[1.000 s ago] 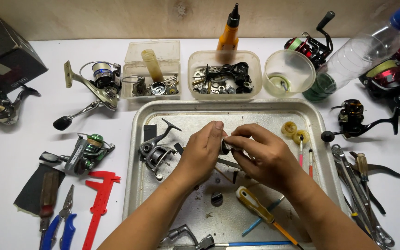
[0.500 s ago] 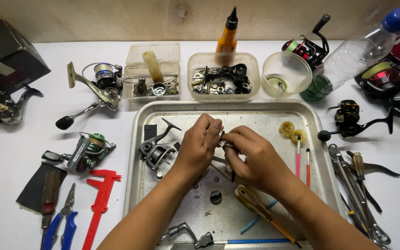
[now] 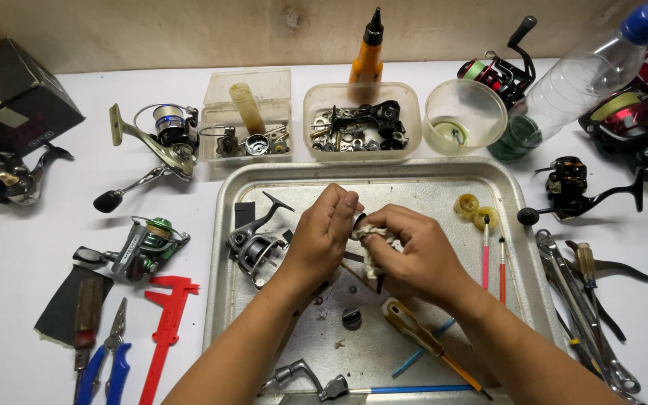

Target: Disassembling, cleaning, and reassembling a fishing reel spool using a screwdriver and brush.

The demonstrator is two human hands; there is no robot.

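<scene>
hands are drifting slightly toward 9 o'clock over the metal tray (image 3: 523, 247).
left hand (image 3: 324, 236) is pinching a small dark part (image 3: 359, 220); right hand (image 3: 406, 255), at its 3 o'clock, is clenching a rag (image 3: 373, 251) against it.

Your left hand (image 3: 328, 232) and right hand (image 3: 406, 251) are hiding a small part w/ rag (image 3: 369, 251); bottle (image 3: 586, 75) is getting cropped at right.

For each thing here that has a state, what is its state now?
Left hand: closed on a small dark part.
Right hand: closed on a dirty rag.
Orange bottle: upright, capped.
Plastic bottle: lying tilted, capped.
Round cup: open.
Parts box: open, filled.
</scene>
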